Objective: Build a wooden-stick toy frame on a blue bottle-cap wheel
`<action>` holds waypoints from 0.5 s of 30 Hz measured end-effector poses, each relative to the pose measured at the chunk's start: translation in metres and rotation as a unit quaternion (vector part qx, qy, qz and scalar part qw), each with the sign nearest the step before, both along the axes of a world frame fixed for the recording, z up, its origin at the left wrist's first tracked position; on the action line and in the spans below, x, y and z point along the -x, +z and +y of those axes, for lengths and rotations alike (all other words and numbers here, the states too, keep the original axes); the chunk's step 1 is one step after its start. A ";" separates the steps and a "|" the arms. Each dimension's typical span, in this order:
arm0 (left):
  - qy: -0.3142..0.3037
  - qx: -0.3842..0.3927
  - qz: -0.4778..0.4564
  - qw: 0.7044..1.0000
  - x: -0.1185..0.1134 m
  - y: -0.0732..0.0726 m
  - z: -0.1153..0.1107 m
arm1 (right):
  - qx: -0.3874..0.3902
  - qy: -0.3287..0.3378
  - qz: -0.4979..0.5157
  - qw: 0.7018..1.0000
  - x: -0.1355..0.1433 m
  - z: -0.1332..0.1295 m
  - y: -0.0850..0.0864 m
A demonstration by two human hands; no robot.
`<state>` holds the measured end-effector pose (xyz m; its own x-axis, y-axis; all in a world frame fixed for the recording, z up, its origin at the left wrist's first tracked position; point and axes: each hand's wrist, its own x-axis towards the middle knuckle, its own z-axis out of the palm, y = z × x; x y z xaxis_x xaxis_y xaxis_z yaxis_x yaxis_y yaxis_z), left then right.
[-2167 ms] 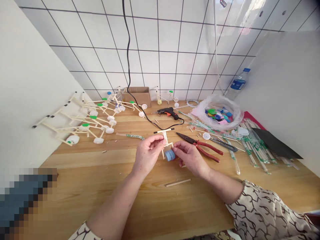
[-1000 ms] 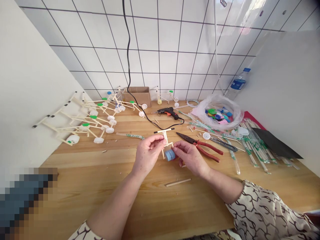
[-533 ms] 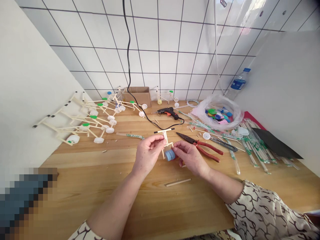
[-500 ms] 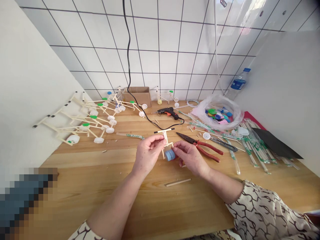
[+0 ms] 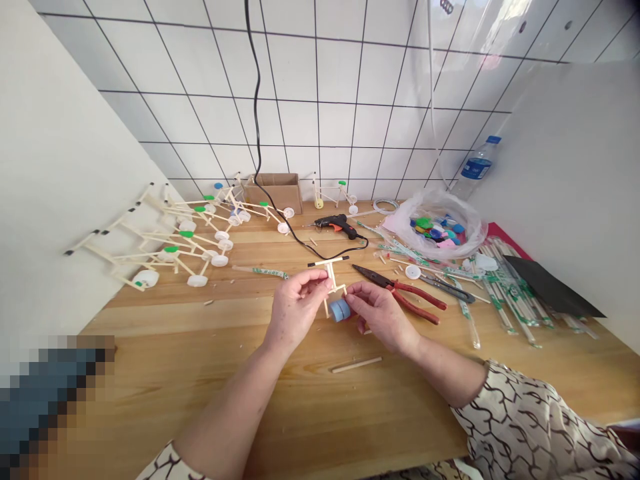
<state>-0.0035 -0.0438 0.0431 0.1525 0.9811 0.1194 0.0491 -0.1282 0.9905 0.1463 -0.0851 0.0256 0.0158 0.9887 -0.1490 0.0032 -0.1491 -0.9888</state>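
Observation:
My left hand (image 5: pixel 295 308) is closed, pinching a small frame of pale wooden sticks (image 5: pixel 331 268) between thumb and fingers. A crossbar with black tips tops this frame like a handlebar. My right hand (image 5: pixel 384 317) is closed too, its thumb and forefinger on a short stick (image 5: pixel 345 291) at the frame's lower right. Just below the fingertips is a pair of blue bottle caps (image 5: pixel 340 310), set face to face like a wheel. Whether the caps are fixed to the frame is unclear. A loose stick (image 5: pixel 357 365) lies on the table in front of my hands.
Several stick tricycles with white cap wheels (image 5: pixel 197 281) stand at left. Behind are a cardboard box (image 5: pixel 280 193) and a black glue gun (image 5: pixel 335 225). To the right lie red-handled pliers (image 5: pixel 415 291), a utility knife (image 5: pixel 447 288), a bag of caps (image 5: pixel 473 230) and wrapped sticks (image 5: pixel 505 287).

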 end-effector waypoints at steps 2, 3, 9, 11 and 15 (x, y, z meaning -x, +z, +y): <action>0.000 -0.001 0.001 1.000 0.000 0.000 0.000 | -0.001 -0.001 0.001 1.000 0.000 0.000 0.000; 0.001 -0.002 0.002 1.000 0.000 0.000 0.000 | -0.002 -0.001 0.001 1.000 0.000 0.000 0.000; 0.002 0.000 -0.001 1.000 0.000 -0.002 0.000 | -0.003 0.000 -0.001 1.000 0.000 0.000 -0.001; 0.003 0.002 0.001 1.000 0.000 -0.003 0.000 | -0.004 0.000 -0.003 1.000 0.000 0.000 -0.001; 0.006 0.002 -0.003 1.000 0.000 -0.003 0.000 | -0.001 0.000 -0.004 1.000 0.001 0.000 0.000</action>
<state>-0.0033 -0.0437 0.0402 0.1405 0.9832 0.1167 0.0445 -0.1241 0.9913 0.1457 -0.0848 0.0256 0.0178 0.9889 -0.1478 0.0101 -0.1480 -0.9889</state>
